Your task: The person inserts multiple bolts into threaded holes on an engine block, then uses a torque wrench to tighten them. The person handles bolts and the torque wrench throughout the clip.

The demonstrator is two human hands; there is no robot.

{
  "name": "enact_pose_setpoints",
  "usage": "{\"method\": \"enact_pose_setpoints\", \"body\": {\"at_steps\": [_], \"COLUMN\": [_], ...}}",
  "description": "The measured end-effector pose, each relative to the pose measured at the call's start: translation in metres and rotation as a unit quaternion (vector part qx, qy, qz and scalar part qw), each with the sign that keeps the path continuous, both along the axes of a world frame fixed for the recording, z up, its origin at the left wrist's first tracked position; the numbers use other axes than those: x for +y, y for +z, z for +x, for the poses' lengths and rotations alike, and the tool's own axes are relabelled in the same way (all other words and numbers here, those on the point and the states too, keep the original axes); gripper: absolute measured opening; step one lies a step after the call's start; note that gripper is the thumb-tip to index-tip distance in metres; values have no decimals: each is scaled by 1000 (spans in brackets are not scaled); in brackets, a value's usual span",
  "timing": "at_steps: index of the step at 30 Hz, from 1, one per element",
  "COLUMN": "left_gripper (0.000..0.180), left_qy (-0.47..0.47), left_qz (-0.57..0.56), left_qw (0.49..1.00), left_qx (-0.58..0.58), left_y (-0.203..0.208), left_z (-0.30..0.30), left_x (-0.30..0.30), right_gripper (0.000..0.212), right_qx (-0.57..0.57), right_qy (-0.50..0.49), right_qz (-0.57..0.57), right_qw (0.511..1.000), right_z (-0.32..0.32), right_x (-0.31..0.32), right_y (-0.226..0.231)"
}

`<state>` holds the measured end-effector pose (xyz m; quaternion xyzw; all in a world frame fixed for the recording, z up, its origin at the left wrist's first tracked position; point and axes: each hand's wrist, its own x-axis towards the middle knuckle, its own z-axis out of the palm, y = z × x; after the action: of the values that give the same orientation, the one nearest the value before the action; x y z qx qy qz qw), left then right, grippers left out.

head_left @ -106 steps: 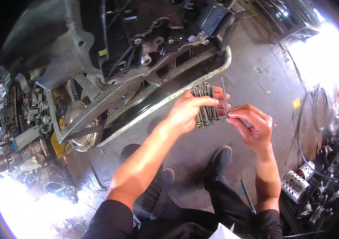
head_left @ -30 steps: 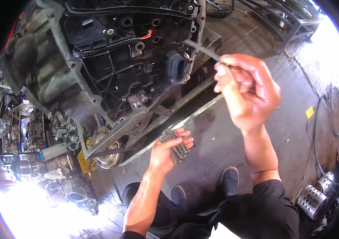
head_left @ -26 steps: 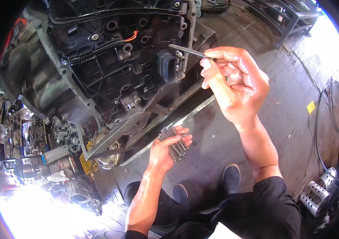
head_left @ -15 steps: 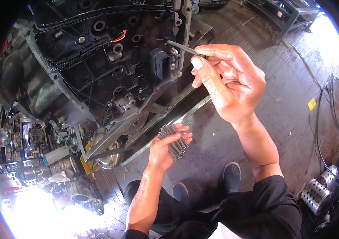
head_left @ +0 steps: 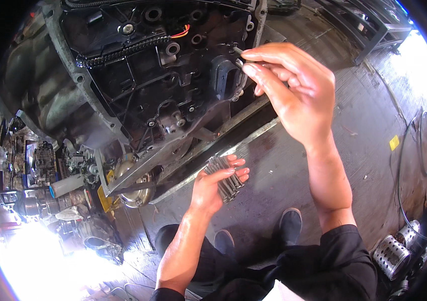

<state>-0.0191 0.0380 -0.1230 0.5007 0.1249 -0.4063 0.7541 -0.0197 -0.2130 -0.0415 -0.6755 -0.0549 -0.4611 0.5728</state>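
Thin grey metal bolt (head_left: 237,50) sits at the right edge of the open black engine-like casing (head_left: 158,85), tip toward the casing, likely lined up for a hole. Right hand (head_left: 293,95) is raised, wrist bent, thumb and fingertips pinching the bolt. Left hand (head_left: 213,185) is held low, palm up, fingers curled round a bundle of grey metal bolts (head_left: 226,178), near the casing's steel frame rail (head_left: 208,150).

A: What's worn on the arms?
B: Black sleeves, pushed up; the right sleeve (head_left: 346,246) bunches above the elbow. Both forearms bare, no gloves on left hand (head_left: 213,185) or right hand (head_left: 298,95).
A: Below the right sleeve?
B: Dark trousers (head_left: 213,261), dark shoes: left shoe (head_left: 223,241), right shoe (head_left: 289,224).
A: Watch, rings?
B: Can't tell.
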Motion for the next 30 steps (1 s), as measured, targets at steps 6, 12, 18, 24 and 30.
{"method": "enact_pose_setpoints", "body": {"at_steps": [6,12,18,24,30], "left_gripper": [38,41,42,41,43], "left_qy": [-2,-12,-11,-14,9], "left_qz": [-10,-1,3,14,-41], "left_qw": [1000,1000,1000,1000,999], "left_qx": [2,-4,0,5,19], "left_y": [2,3,4,2,-14], "left_z": [2,1,2,2,8], "left_x": [1,2,-1,-2,3], "right_gripper": [24,14,9,14,18], "right_qx": [66,70,46,71,71], "right_qy": [59,29,-44,-52,24], "right_qz": [82,72,48,-8,15], "right_qw": [993,995,997,996,997], "right_z": [11,11,15,14,8], "right_x": [-6,-4,1,1,-1], "right_y": [8,9,8,7,13]}}
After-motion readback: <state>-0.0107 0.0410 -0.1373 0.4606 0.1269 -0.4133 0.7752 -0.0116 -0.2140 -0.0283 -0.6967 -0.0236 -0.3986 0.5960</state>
